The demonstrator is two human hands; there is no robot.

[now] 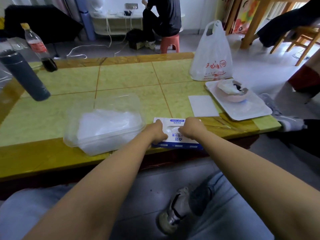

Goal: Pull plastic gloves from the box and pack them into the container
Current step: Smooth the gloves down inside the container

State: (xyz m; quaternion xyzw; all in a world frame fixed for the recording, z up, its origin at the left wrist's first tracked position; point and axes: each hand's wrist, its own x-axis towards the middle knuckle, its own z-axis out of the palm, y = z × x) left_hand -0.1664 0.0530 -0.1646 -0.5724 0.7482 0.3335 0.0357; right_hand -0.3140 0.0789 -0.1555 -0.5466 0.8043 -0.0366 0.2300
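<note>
A flat white and blue glove box [178, 141] lies at the table's near edge, its oval opening showing clear plastic gloves [172, 131]. My left hand [156, 131] grips the box's left side, thumb along the near edge. My right hand [191, 128] rests on the right half of the box top with fingers curled at the opening; whether they pinch a glove is hidden. Just left of the box stands a clear plastic container [102, 142] holding a pile of translucent gloves [105, 122].
A white card [202, 105] and a white tray [249, 112] with a pink bowl lie right of the box. A white shopping bag [212, 54] stands behind them. At far left stand a dark flask [24, 75] and a cola bottle [39, 47]. People sit beyond the table.
</note>
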